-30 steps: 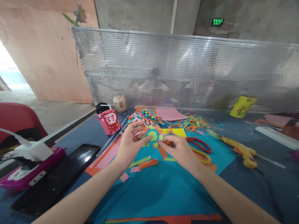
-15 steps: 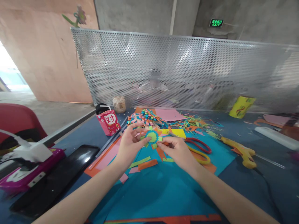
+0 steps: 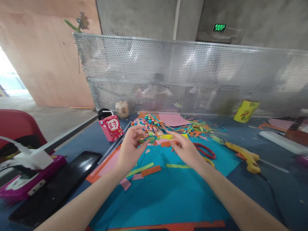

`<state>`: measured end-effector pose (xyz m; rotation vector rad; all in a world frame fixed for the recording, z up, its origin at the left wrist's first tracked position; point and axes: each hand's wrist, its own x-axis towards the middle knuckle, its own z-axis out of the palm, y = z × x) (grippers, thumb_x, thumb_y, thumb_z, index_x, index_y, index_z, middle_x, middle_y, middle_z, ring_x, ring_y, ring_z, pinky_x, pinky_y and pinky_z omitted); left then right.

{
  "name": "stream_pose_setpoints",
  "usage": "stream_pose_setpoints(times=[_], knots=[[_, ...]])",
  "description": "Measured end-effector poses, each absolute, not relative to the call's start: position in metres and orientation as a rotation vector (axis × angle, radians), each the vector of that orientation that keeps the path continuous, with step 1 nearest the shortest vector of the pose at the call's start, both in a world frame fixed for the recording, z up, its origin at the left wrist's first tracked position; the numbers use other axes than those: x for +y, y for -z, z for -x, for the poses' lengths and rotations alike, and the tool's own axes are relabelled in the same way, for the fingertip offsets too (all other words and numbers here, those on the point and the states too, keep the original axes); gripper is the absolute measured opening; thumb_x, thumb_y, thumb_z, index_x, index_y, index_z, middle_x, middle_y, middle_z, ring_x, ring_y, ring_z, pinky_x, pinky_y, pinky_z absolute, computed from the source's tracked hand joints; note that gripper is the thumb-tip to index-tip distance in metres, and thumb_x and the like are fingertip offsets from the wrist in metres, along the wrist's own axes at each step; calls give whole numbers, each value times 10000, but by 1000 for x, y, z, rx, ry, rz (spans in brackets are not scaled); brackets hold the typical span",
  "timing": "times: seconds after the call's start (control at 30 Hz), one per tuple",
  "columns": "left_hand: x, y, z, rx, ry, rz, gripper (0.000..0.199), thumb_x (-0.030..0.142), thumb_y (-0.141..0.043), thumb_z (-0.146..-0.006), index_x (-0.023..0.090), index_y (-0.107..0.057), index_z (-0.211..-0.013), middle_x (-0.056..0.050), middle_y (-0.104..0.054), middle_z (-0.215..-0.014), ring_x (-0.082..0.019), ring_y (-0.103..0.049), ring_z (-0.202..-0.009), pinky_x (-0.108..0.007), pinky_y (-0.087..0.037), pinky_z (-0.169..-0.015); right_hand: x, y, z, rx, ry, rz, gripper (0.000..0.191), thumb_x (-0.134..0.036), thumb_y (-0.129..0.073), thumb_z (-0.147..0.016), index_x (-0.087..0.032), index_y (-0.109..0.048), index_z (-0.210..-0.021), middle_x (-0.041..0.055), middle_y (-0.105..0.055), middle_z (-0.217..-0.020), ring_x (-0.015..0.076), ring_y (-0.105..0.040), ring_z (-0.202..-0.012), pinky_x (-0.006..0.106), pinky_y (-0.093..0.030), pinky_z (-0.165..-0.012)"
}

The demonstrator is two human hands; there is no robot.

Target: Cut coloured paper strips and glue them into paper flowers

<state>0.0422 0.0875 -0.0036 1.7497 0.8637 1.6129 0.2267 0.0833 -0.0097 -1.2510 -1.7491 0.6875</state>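
Observation:
My left hand (image 3: 132,145) pinches a round paper piece (image 3: 152,139), blue-green with a toothed edge, between thumb and fingers. It is tilted nearly flat, so its face shows little. To the right, my right hand (image 3: 184,148) has its thumb and fingers closed at an orange paper strip (image 3: 165,144). The hands are apart, above a large blue sheet (image 3: 156,192). Beneath them lie a pale green strip (image 3: 178,166), another orange strip (image 3: 151,170) and pink scraps (image 3: 125,183). Scissors with red and yellow handles (image 3: 205,150) lie partly hidden behind my right hand.
Paper loops and shreds (image 3: 151,121) are heaped at the back before a perforated metal screen (image 3: 144,64). A pink drink carton (image 3: 110,127), phone (image 3: 55,186) and purple power strip (image 3: 31,183) stand left. A yellow glue gun (image 3: 245,155) and yellow can (image 3: 246,111) are right.
My hands have moved apart, the right one leaving the round paper piece. That piece has tipped from facing me to nearly flat. The orange strip below it is now up by my right fingertips.

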Motion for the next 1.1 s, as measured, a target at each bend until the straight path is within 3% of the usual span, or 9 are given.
stream_pose_setpoints(times=[0.1, 0.2, 0.33, 0.57, 0.63, 0.77, 1.1], knots=[[85, 8, -43, 852, -1487, -2056, 244, 75, -468, -707, 206, -438, -911, -9, -526, -824, -130, -538, -835, -293, -409, -783, 87, 10, -231, -1708, -601, 1227, 289, -200, -459, -730, -209, -500, -1016, 19, -617, -802, 129, -580, -636, 234, -437, -549], [78, 10, -45, 874, -1166, -2402, 275, 58, -449, -692, 225, -471, -909, -9, -557, -837, -161, -505, -920, -320, -364, -838, 87, 8, -232, -1716, -527, 1158, 119, -210, -469, -726, -192, -546, -815, 23, -613, -806, 151, -584, -745, 237, -444, -586], [70, 12, -46, 923, -888, -2484, 252, 99, -407, -732, 247, -465, -927, 2, -566, -807, -142, -529, -812, -265, -403, -736, 86, 5, -230, -1721, -569, 1160, 88, -216, -493, -708, -182, -555, -760, 25, -617, -760, 155, -587, -730, 247, -447, -583], [77, 13, -48, 1086, -1374, -2163, 352, 247, -576, -664, 204, -435, -984, -50, -538, -893, -173, -514, -842, -303, -412, -707, 81, 5, -222, -1662, -820, 1132, 110, -245, -544, -671, -170, -549, -752, 14, -629, -663, 122, -575, -568, 233, -435, -504], [82, 12, -48, 1020, -1325, -1986, 320, 263, -571, -675, 189, -460, -966, -49, -564, -869, -163, -538, -812, -287, -427, -672, 79, 5, -219, -1681, -854, 1115, 110, -250, -558, -662, -170, -561, -737, 12, -635, -672, 116, -573, -567, 234, -439, -516], [87, 9, -47, 950, -1219, -1737, 110, 252, -563, -688, 159, -549, -745, -12, -586, -687, -114, -554, -646, -236, -433, -608, 78, 3, -219, -1661, -911, 1146, 101, -240, -572, -654, -163, -574, -718, 12, -638, -653, 123, -589, -595, 238, -450, -540], [85, 1, -47, 920, -1218, -1608, 92, 222, -636, -614, 158, -611, -676, -5, -609, -635, -103, -539, -571, -216, -432, -548, 82, -4, -232, -1664, -897, 1173, 120, -278, -593, -643, -162, -566, -660, -15, -598, -549, 100, -555, -496, 215, -431, -486]])
